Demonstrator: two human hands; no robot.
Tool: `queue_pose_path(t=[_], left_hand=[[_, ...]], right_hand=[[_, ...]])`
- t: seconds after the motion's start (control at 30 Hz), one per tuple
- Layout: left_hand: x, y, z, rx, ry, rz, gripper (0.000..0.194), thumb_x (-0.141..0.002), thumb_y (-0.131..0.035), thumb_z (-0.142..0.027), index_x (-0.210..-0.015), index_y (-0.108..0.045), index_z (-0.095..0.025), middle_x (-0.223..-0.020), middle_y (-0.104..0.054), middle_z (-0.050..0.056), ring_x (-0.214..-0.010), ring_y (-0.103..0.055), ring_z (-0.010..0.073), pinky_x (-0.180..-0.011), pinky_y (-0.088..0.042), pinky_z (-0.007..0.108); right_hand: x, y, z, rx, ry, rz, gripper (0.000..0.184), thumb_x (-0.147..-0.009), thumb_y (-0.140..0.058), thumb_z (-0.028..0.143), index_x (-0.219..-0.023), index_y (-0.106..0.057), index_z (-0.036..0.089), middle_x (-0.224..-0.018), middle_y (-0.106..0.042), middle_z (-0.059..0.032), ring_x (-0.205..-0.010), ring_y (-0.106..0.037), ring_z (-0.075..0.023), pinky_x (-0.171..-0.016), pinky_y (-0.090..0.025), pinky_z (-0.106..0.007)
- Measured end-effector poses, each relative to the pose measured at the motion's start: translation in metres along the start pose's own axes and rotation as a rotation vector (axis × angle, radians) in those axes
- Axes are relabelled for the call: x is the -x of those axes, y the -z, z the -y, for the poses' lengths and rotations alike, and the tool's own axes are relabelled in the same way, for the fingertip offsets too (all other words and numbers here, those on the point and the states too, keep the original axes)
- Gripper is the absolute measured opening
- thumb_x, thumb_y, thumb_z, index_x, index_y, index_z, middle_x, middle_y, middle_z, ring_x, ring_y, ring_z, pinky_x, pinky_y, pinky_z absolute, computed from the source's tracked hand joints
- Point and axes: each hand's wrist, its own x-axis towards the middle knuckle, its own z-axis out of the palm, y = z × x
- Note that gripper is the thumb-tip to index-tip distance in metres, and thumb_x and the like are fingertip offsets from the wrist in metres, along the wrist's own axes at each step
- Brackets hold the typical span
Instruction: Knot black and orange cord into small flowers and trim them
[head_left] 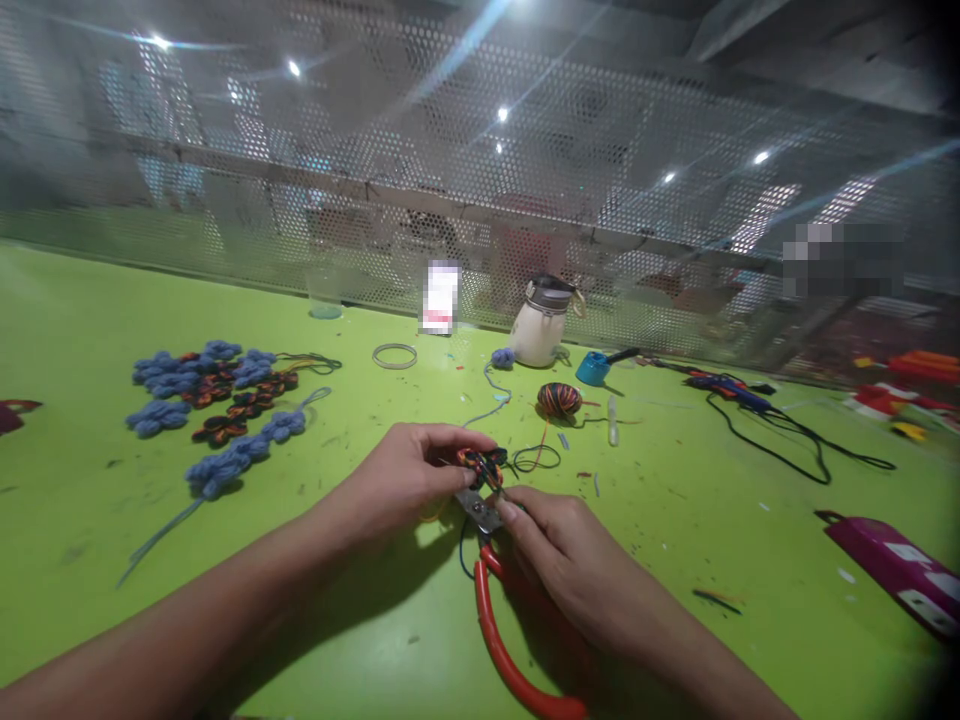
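In the centre of the head view, my left hand (411, 463) pinches a small crocheted flower (480, 467) in black, orange and red yarn. My right hand (566, 535) is closed at the flower's lower right edge; what sits between its fingertips is too small to make out. Red-handled pliers (491, 610) lie on the table just below both hands, their metal jaws partly covered by the fingers. Loose dark yarn loops out to the right of the flower. Behind it rests a multicoloured yarn ball (559, 400), with a strand running down towards my hands.
Several blue and dark crocheted flowers (225, 465) lie on the left of the green table (360, 650). Farther back are a ring (394, 356), a phone (440, 297), a white jar (538, 325) and a blue tape roll (593, 368). A corded tool (731, 392) and purple case (892, 565) lie right.
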Motion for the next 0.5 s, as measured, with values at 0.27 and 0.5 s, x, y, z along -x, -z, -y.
queue_pose_path(t=[0.27,0.5], left_hand=[[0.0010,-0.0013,-0.0015,-0.146,-0.017,-0.024,0.030,-0.071,-0.060,-0.020,-0.100,-0.065,-0.013,-0.082,-0.069,0.010,-0.065,-0.059,0.0163,-0.056,-0.041,0.026],[0.0023,-0.0039,-0.0061,-0.160,-0.007,-0.067,0.029,-0.071,-0.058,-0.015,-0.098,-0.066,-0.010,-0.087,-0.068,0.011,-0.070,-0.059,0.0162,-0.061,-0.042,0.026]], right_hand=[[0.0002,0.0019,-0.0015,0.034,-0.039,0.061,0.034,-0.093,-0.032,0.034,-0.072,-0.051,0.017,-0.065,-0.054,-0.0003,-0.056,-0.043,-0.0105,-0.053,-0.030,-0.023],[-0.0006,0.0039,-0.0040,0.035,-0.018,0.054,0.034,-0.093,-0.031,0.033,-0.071,-0.050,0.017,-0.065,-0.053,0.0000,-0.057,-0.043,-0.0105,-0.054,-0.031,-0.024]])
